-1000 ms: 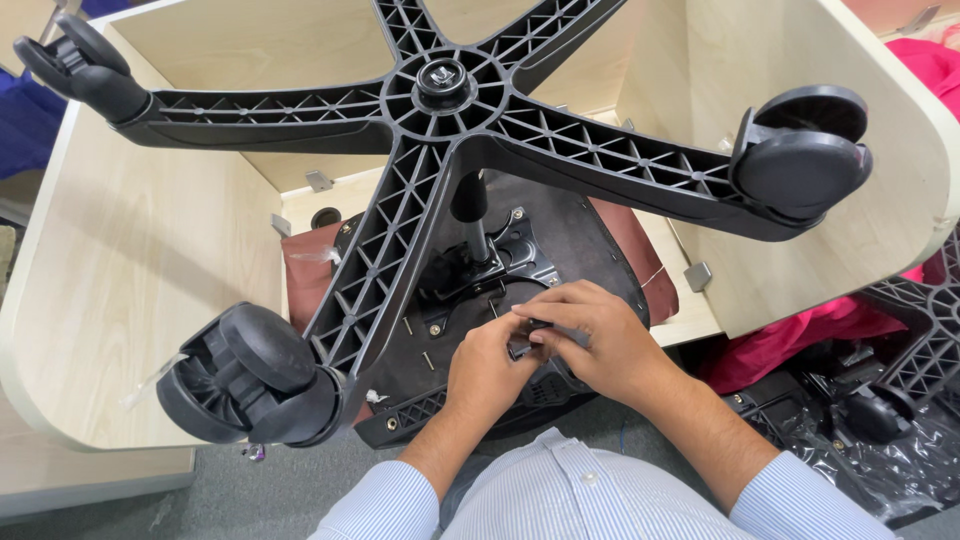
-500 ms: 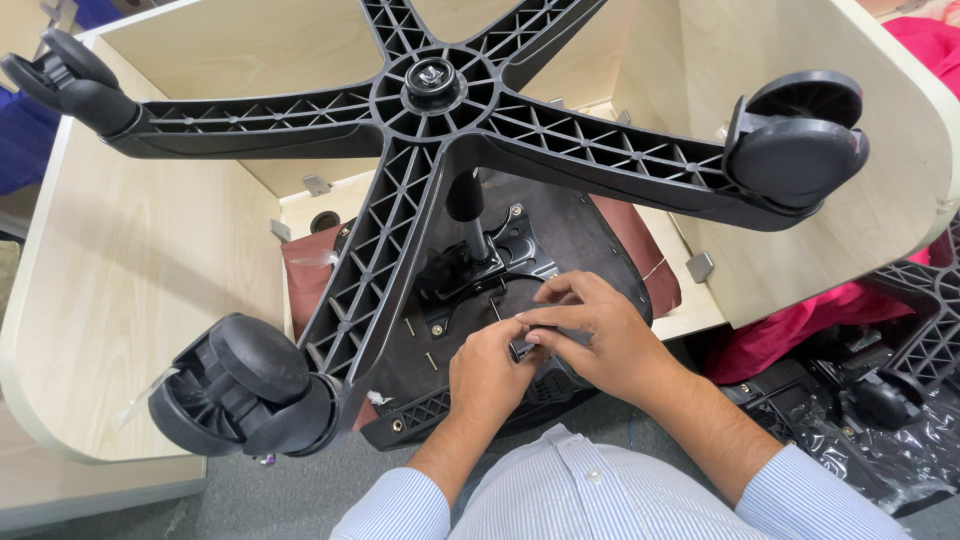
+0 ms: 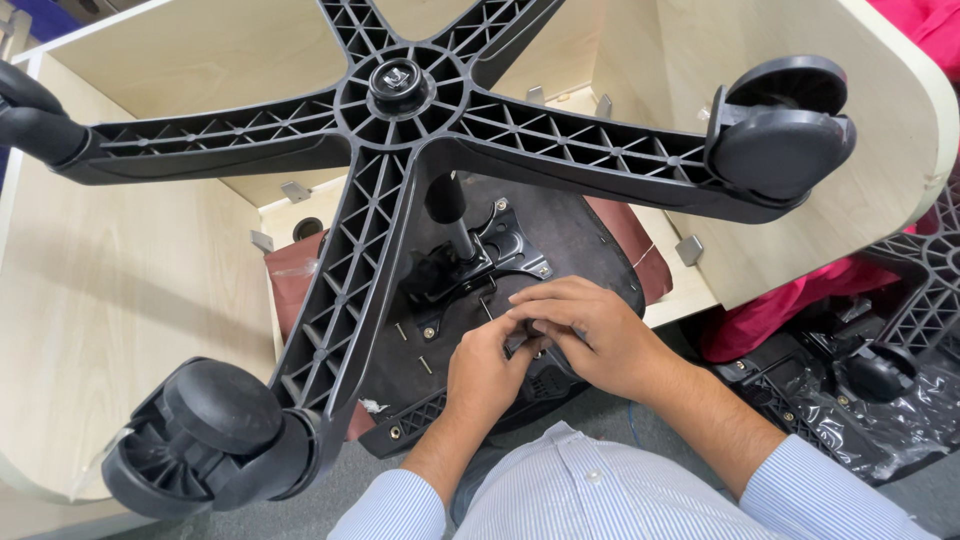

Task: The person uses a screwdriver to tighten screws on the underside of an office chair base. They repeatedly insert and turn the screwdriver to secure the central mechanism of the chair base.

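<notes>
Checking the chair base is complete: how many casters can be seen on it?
3: one caster at lower left, one at upper right, and part of one at the left edge. The top two arms of the base run out of view, so more may be hidden.

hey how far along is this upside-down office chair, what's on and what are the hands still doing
Done: the star base with its casters sits on the column above the mechanism plate. In hand: the left hand and right hand pinch a small part on the black seat underside. Left: cannot tell; the hands hide it.
</notes>
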